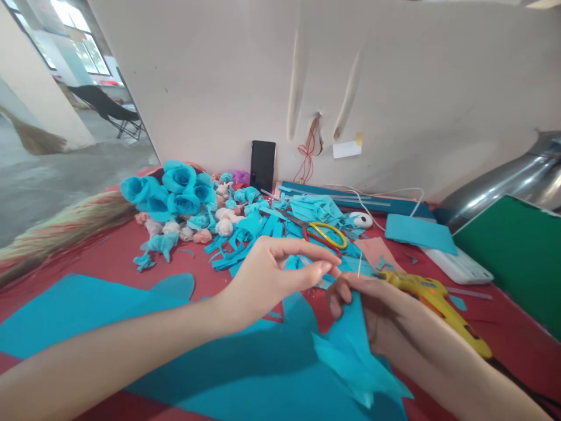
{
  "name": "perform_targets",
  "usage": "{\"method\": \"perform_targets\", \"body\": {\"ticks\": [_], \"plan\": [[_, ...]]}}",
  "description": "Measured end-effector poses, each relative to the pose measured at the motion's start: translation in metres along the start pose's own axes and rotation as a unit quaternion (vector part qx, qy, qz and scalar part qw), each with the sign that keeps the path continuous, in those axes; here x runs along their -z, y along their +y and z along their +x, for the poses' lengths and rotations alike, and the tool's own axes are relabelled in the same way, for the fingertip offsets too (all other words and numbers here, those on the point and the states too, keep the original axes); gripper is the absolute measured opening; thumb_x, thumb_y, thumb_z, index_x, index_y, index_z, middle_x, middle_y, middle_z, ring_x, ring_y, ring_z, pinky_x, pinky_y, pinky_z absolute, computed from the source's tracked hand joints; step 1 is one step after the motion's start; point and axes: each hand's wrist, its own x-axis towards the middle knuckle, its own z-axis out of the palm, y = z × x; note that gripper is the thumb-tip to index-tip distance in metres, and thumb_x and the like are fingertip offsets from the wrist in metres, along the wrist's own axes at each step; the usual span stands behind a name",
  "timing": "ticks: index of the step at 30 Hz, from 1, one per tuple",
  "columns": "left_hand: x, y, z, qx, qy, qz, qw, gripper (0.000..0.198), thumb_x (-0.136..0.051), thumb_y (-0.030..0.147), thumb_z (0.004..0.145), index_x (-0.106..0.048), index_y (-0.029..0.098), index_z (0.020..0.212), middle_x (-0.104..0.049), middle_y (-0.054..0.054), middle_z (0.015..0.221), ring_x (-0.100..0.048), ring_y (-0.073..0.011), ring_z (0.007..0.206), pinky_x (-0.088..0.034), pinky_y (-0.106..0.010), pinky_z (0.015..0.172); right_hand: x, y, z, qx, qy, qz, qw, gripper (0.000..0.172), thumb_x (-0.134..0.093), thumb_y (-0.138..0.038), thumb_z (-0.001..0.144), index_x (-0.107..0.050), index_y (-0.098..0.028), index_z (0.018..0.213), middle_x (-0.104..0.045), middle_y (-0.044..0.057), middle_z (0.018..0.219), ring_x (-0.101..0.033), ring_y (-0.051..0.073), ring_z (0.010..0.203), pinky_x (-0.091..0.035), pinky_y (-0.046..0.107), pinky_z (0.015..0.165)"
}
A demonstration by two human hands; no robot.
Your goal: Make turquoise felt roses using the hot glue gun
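Head view: right hand clamped on blue foam piece with thin stick, low over red worktop. Left hand loosely pinched beside it, holding nothing visible. Likely wrapping step; yellow glue gun lies just behind. Next needs steady pinch.

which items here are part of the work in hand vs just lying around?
In hand:
right hand
blue felt piece
yellow glue gun
left hand

Lying about:
scissors
finished blue roses
black phone
computer mouse
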Motion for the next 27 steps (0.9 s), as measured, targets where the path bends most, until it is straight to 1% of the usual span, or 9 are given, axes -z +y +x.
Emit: {"method": "perform_targets", "body": {"ticks": [2,5,7,9,12,15,19,22,27], "plan": [[0.0,-0.002,0.001,-0.003,0.0,0.008,1.0,0.007,-0.062,0.017,0.072,-0.068,0.018,0.074,-0.068,0.0,0.07,-0.061,-0.013,0.068,-0.05,-0.026,0.069,-0.004,-0.001,-0.003,0.005,0.032,-0.051,0.998,0.029,-0.052,-0.041,0.079,-0.057,-0.016,0.066,-0.057,0.002,0.064,-0.048,0.011,0.055,-0.041,0.019,0.05],[-0.001,-0.002,0.001,-0.006,-0.006,0.023,1.0,0.003,-0.065,0.017,0.07,-0.067,0.018,0.068,-0.066,0.002,0.065,-0.059,-0.0117,0.065,-0.05,-0.026,0.071,-0.006,-0.001,-0.005,0.059,0.084,-0.128,0.987,0.03,-0.051,-0.043,0.08,-0.059,-0.017,0.068,-0.058,0.002,0.068,-0.052,0.014,0.066,-0.043,0.021,0.059],[-0.001,-0.001,0.001,-0.006,-0.01,0.031,0.999,0.003,-0.066,0.018,0.069,-0.067,0.018,0.066,-0.065,0.002,0.063,-0.058,-0.0118,0.065,-0.05,-0.027,0.073,-0.006,-0.001,-0.006,0.101,0.1,-0.164,0.976,0.029,-0.049,-0.042,0.082,-0.06,-0.018,0.069,-0.058,0.002,0.07,-0.053,0.015,0.073,-0.044,0.022,0.066],[-0.001,0.0,0.0,-0.005,-0.011,0.035,0.999,0.002,-0.066,0.018,0.069,-0.067,0.019,0.067,-0.066,0.002,0.065,-0.059,-0.0128,0.067,-0.05,-0.027,0.074,-0.006,-0.001,-0.008,0.139,0.1,-0.197,0.965,0.031,-0.047,-0.043,0.083,-0.06,-0.019,0.067,-0.058,0.001,0.068,-0.054,0.015,0.073,-0.043,0.022,0.069],[-0.002,0.0,0.0,-0.004,-0.003,0.035,0.999,0.003,-0.065,0.02,0.07,-0.067,0.019,0.069,-0.068,0.001,0.071,-0.062,-0.0139,0.072,-0.051,-0.026,0.074,-0.003,0.001,-0.009,0.166,0.105,-0.227,0.954,0.032,-0.045,-0.041,0.086,-0.061,-0.02,0.068,-0.057,0.0,0.066,-0.053,0.014,0.071,-0.042,0.02,0.065],[-0.003,-0.001,-0.001,-0.007,-0.001,0.026,1.0,0.006,-0.062,0.02,0.074,-0.067,0.019,0.074,-0.07,0.001,0.076,-0.064,-0.0138,0.076,-0.051,-0.025,0.075,0.001,0.001,-0.011,0.181,0.107,-0.244,0.947,0.031,-0.043,-0.041,0.087,-0.062,-0.021,0.072,-0.058,-0.001,0.07,-0.053,0.013,0.071,-0.041,0.02,0.064],[-0.004,-0.002,-0.002,-0.005,-0.007,0.019,1.0,0.01,-0.059,0.018,0.076,-0.064,0.02,0.085,-0.071,0.001,0.079,-0.066,-0.0135,0.08,-0.051,-0.022,0.071,0.004,0.0,-0.012,0.193,0.126,-0.259,0.938,0.033,-0.044,-0.043,0.087,-0.063,-0.019,0.073,-0.059,0.001,0.074,-0.053,0.014,0.071,-0.042,0.021,0.063],[-0.004,-0.001,-0.002,0.004,-0.013,0.034,0.999,0.016,-0.058,0.019,0.077,-0.061,0.021,0.092,-0.072,0.001,0.081,-0.066,-0.0138,0.081,-0.051,-0.02,0.066,0.005,0.001,-0.011,0.216,0.139,-0.25,0.934,0.029,-0.049,-0.041,0.085,-0.064,-0.02,0.07,-0.057,0.0,0.066,-0.052,0.012,0.066,-0.042,0.019,0.06],[-0.005,0.001,-0.004,-0.005,-0.019,0.055,0.998,0.016,-0.055,0.02,0.079,-0.059,0.021,0.095,-0.071,0.001,0.083,-0.065,-0.0147,0.083,-0.05,-0.022,0.07,0.002,0.002,-0.011,0.257,0.167,-0.267,0.914,0.021,-0.053,-0.042,0.081,-0.067,-0.026,0.078,-0.05,-0.002,0.057,-0.046,0.011,0.054,-0.04,0.018,0.049]]}}
